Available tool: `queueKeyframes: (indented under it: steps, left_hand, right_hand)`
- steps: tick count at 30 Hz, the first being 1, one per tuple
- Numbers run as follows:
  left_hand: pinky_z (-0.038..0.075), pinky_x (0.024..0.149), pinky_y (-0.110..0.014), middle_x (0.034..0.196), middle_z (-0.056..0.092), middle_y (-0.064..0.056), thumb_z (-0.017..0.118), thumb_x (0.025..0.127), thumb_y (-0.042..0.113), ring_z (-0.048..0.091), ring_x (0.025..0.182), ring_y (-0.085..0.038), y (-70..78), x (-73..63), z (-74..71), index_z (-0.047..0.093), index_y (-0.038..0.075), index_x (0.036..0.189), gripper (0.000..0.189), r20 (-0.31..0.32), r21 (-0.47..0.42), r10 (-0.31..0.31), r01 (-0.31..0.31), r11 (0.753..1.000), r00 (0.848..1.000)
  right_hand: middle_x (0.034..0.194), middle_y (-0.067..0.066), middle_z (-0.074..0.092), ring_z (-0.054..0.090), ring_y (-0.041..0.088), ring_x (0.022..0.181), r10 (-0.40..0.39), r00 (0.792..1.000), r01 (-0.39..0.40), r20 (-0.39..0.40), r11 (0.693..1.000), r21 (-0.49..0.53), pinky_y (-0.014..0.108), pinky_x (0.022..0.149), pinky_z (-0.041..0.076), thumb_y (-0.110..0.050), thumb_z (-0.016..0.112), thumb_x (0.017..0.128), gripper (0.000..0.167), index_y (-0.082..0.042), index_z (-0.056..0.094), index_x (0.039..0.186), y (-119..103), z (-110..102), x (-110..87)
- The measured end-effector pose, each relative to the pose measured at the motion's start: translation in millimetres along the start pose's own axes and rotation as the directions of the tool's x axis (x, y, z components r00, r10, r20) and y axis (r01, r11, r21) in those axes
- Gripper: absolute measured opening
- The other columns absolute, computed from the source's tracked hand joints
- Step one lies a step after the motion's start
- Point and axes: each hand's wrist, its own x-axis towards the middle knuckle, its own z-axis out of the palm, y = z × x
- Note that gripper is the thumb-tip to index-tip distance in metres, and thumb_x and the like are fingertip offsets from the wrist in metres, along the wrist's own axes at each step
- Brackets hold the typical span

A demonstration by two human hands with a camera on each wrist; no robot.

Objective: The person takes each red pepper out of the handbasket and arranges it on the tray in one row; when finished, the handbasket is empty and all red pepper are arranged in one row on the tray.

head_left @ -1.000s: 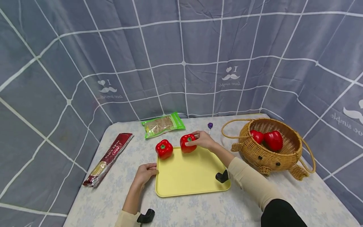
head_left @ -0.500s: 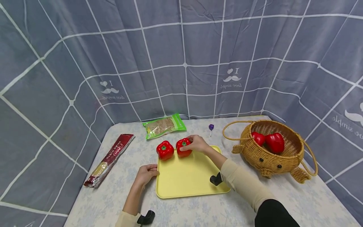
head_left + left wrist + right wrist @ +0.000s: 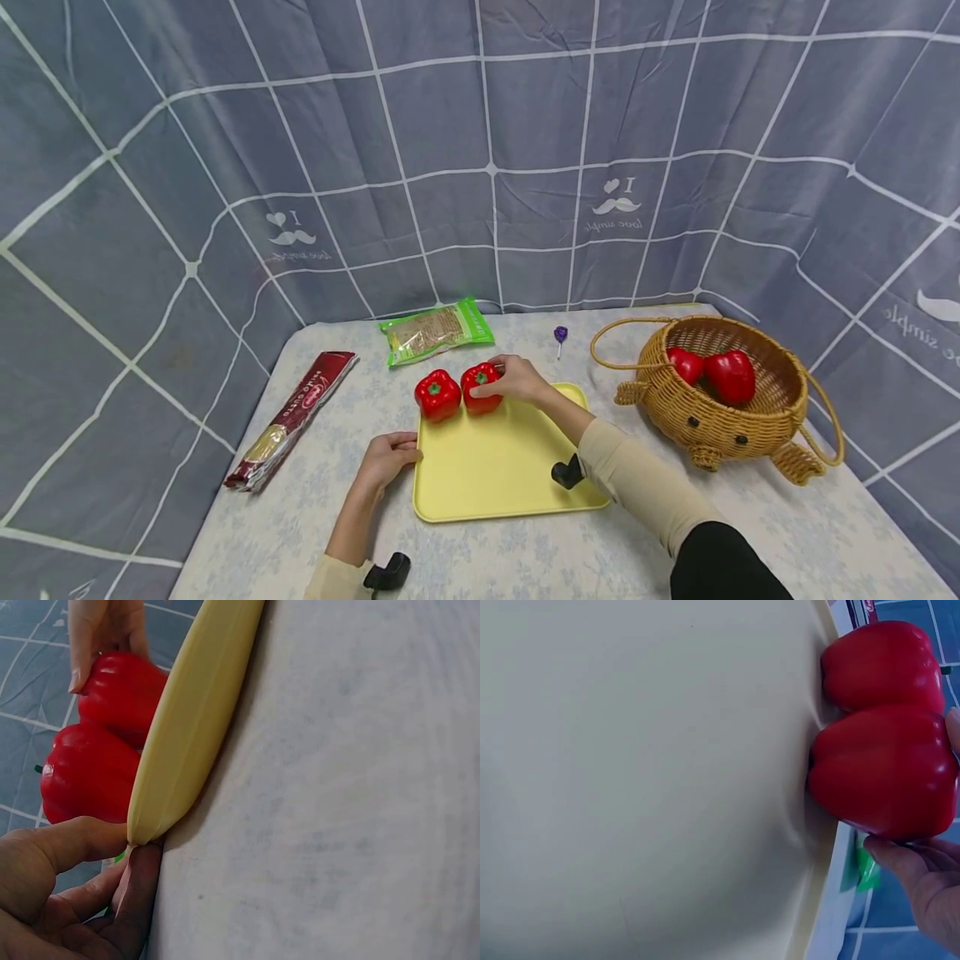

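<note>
My right hand (image 3: pixel 519 380) grips a red bell pepper (image 3: pixel 482 406) at the far left part of a yellow tray (image 3: pixel 502 467). Beside it, in the tray's far left corner, a second red bell pepper (image 3: pixel 438 396) stands with its green stem up. In the right wrist view the held pepper (image 3: pixel 885 772) touches the other one, with fingers and thumb on its opposite sides. At the tray's left edge, my left hand (image 3: pixel 386 461) pinches the rim between thumb and fingers, as the left wrist view shows up close at the tray's corner (image 3: pixel 161 802).
A wicker basket (image 3: pixel 720 429) with red bell peppers (image 3: pixel 730 377) inside stands at the right. Behind the tray lie a green-edged food packet (image 3: pixel 437 333) and a purple lollipop (image 3: pixel 560 333). A long dark red packet (image 3: pixel 292 421) lies at the left. A grey curtain surrounds the table.
My right hand has moved left with its bell pepper, closing the gap to the other pepper. The left hand has stayed at the tray's edge.
</note>
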Motion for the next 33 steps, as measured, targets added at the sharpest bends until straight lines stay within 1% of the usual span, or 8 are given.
queueKeyframes:
  steps: [6, 10, 14, 19, 27, 33]
  left_hand:
    - [0.053, 0.068, -0.023, 0.097, 0.067, -0.013, 0.068, 0.081, 0.001, 0.061, 0.08, -0.012, 1.1, 1.5, 2.0, 0.064, -0.008, 0.117, 0.037, 0.006, -0.01, -0.002, 0.002, 1.0, 1.0]
    - [0.053, 0.069, -0.023, 0.098, 0.067, -0.014, 0.068, 0.082, 0.001, 0.061, 0.08, -0.013, 1.1, 2.2, 1.9, 0.064, -0.008, 0.118, 0.038, 0.008, -0.009, 0.002, -0.002, 1.0, 1.0]
    - [0.054, 0.07, -0.024, 0.099, 0.067, -0.015, 0.068, 0.082, 0.001, 0.061, 0.08, -0.013, 0.8, 1.8, 2.0, 0.064, -0.008, 0.118, 0.038, 0.013, 0.004, -0.002, 0.002, 1.0, 1.0]
    - [0.052, 0.068, -0.023, 0.097, 0.068, -0.013, 0.068, 0.082, 0.001, 0.061, 0.079, -0.012, 0.8, 2.0, 2.0, 0.064, -0.007, 0.118, 0.037, 0.006, 0.014, -0.009, 0.009, 1.0, 1.0]
    - [0.053, 0.07, -0.023, 0.099, 0.068, -0.014, 0.068, 0.083, 0.003, 0.061, 0.081, -0.012, 1.7, 1.7, 0.4, 0.063, -0.007, 0.12, 0.039, 0.016, 0.001, -0.019, 0.019, 1.0, 1.0]
    - [0.053, 0.069, -0.022, 0.1, 0.067, -0.014, 0.067, 0.083, 0.002, 0.06, 0.08, -0.011, 1.3, 2.1, -0.8, 0.062, -0.007, 0.121, 0.039, 0.016, 0.001, -0.025, 0.025, 1.0, 1.0]
  right_hand:
    - [0.128, 0.017, 0.063, 0.06, 0.028, 0.117, -0.001, 1.0, 0.0, -0.008, 0.999, -0.04, 0.04, 0.097, 0.052, -0.044, 0.082, 0.074, 0.081, 0.0, 0.052, 0.135, -2.1, 1.8, -0.2]
    - [0.125, 0.016, 0.064, 0.06, 0.027, 0.114, -0.015, 1.0, 0.015, -0.011, 0.997, -0.07, 0.039, 0.097, 0.051, -0.043, 0.082, 0.074, 0.079, 0.001, 0.053, 0.134, -2.6, 1.5, -0.1]
    - [0.127, 0.015, 0.063, 0.059, 0.026, 0.115, -0.016, 1.0, 0.016, -0.006, 0.996, -0.088, 0.039, 0.099, 0.05, -0.043, 0.082, 0.074, 0.08, 0.0, 0.053, 0.135, -2.2, 1.1, -0.4]
    - [0.129, 0.015, 0.062, 0.058, 0.027, 0.118, -0.021, 1.0, 0.021, 0.01, 0.996, -0.084, 0.04, 0.101, 0.049, -0.042, 0.083, 0.073, 0.082, -0.001, 0.052, 0.137, -4.0, 0.8, -0.6]
    - [0.13, 0.015, 0.06, 0.057, 0.027, 0.117, 0.0, 1.0, 0.002, 0.025, 0.997, -0.078, 0.041, 0.1, 0.049, -0.041, 0.083, 0.073, 0.085, 0.0, 0.048, 0.139, -6.2, 0.7, -1.1]
    - [0.134, 0.016, 0.058, 0.055, 0.029, 0.121, 0.014, 0.999, -0.012, 0.035, 0.998, -0.065, 0.042, 0.103, 0.048, -0.043, 0.082, 0.073, 0.088, 0.0, 0.047, 0.141, -6.6, 1.6, -0.7]
